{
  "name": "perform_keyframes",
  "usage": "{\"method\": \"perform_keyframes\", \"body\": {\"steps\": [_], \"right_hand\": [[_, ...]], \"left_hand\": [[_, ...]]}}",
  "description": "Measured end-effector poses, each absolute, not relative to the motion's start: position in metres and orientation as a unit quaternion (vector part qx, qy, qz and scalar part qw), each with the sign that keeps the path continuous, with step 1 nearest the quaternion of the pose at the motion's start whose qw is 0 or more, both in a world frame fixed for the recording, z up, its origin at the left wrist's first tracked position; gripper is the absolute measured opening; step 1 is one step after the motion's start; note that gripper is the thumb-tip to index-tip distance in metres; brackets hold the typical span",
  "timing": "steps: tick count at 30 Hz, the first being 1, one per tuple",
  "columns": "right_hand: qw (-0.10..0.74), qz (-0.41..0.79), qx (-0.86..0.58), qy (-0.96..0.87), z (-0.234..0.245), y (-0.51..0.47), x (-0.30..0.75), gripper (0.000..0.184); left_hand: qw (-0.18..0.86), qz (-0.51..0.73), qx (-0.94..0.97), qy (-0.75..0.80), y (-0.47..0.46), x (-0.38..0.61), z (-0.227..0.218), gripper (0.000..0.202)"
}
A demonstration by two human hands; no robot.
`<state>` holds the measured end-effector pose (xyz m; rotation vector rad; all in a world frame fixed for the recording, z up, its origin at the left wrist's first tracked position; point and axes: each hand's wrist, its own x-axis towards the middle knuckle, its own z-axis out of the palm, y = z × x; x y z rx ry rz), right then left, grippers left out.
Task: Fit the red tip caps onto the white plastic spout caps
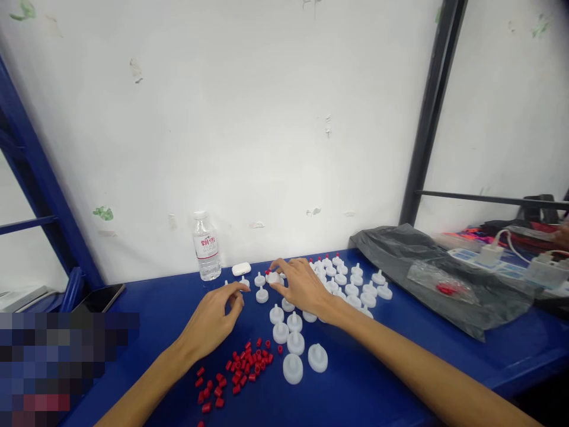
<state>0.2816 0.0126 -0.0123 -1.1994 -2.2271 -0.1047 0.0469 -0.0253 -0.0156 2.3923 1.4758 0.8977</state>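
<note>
My right hand [302, 286] reaches into the group of white nozzle caps. Its thumb and fingers are around a white nozzle cap [274, 277], with red at its left side; the fingers partly hide it. My left hand [216, 314] is curved, thumb and index finger apart, with nothing visible between them. Its index fingertip is close to another white nozzle cap [244, 282]. Below the hands lies a loose pile of small red tip covers [249, 362]. Bare white nozzle caps [295, 343] stand upright near the right forearm.
A water bottle [207, 246] and a white earphone case [241, 269] stand by the wall. More nozzle caps [352, 288] fill the right, several red-tipped at the back. A grey plastic bag [444, 284] holds down the right side, with a clear bag [442, 283] on it. Power strips lie beyond.
</note>
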Motion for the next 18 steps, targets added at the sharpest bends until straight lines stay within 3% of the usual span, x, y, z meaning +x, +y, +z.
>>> {"method": "perform_keyframes", "body": {"steps": [3, 12, 18], "right_hand": [[0.272, -0.043, -0.456, -0.846, -0.019, 0.015, 0.281, 0.026], [0.227, -0.055, -0.450, -0.862, -0.024, 0.017, 0.280, 0.017], [0.228, -0.071, -0.434, -0.869, -0.017, 0.012, 0.279, 0.041]], "left_hand": [[0.091, 0.277, 0.816, 0.500, -0.028, 0.051, -0.016, 0.032], [0.094, 0.225, 0.833, 0.496, -0.026, 0.051, -0.019, 0.033], [0.103, 0.217, 0.836, 0.493, -0.028, 0.053, -0.021, 0.031]]}}
